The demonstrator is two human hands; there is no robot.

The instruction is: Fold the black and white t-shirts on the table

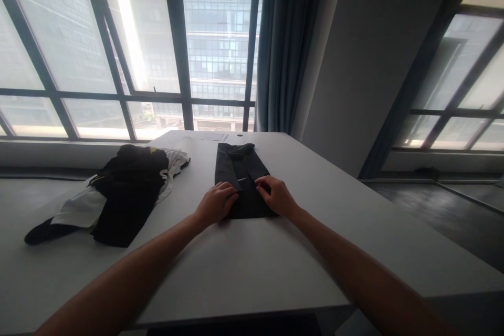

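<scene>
A black shirt (pixel 244 202) lies on the white table, folded long and narrow, with what looks like its neck end pointing away from me. Its two sides are turned inward, and a small pale mark shows between them. My left hand (pixel 214 202) is closed on the left side flap near the close end, fingers curled over the cloth. On the opposite side, my right hand (pixel 277 197) pinches the right flap between thumb and fingers. Both hands rest low over the garment, and the cloth under the fingertips is partly hidden.
Left of the shirt, a loose heap of black and white clothes (pixel 129 181) lies on the white table (pixel 244 268). Papers (pixel 207 137) and a small dark round spot (pixel 239 135) are at the far end. Beyond stand windows, a blue curtain (pixel 281 47) and a pillar (pixel 346 73).
</scene>
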